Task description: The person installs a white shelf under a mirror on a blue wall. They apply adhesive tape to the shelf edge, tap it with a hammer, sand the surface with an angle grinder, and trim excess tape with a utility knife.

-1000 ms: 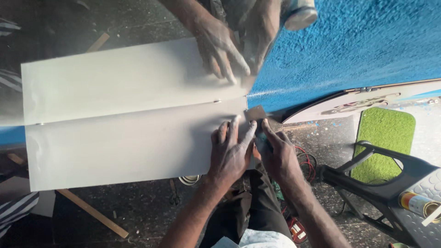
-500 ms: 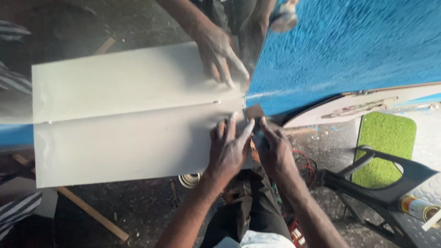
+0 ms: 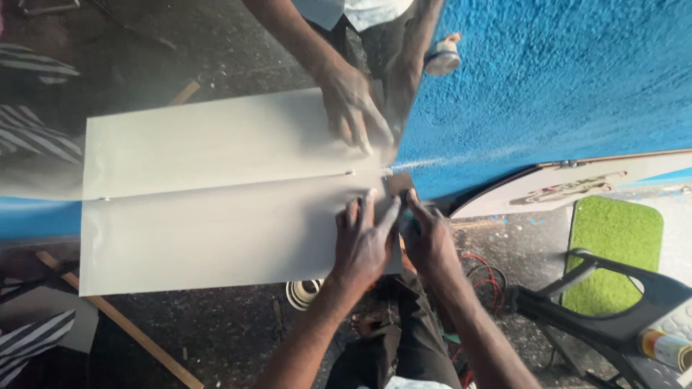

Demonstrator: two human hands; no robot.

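Note:
A long white sheet (image 3: 216, 234) lies flat against a shiny mirror-like panel (image 3: 144, 57), which shows its reflection above. My left hand (image 3: 364, 241) presses flat on the sheet's right end with its fingers spread. My right hand (image 3: 429, 241) is just beside it at the sheet's right edge. It is curled around a small tool whose brownish tip (image 3: 395, 184) touches the seam where sheet and panel meet. The reflected hand (image 3: 353, 108) shows above.
A rough blue wall (image 3: 562, 72) fills the upper right. Lower right are a green mat (image 3: 613, 252), a black plastic chair (image 3: 613, 317) and a spray can (image 3: 667, 346). On the dark floor lie a tape roll (image 3: 303, 292), red wires (image 3: 483, 274) and a wooden stick (image 3: 122, 324).
The sheet sits a little further right in the view than before. Both hands stay at its right end, with the left fingers spread slightly further up the sheet.

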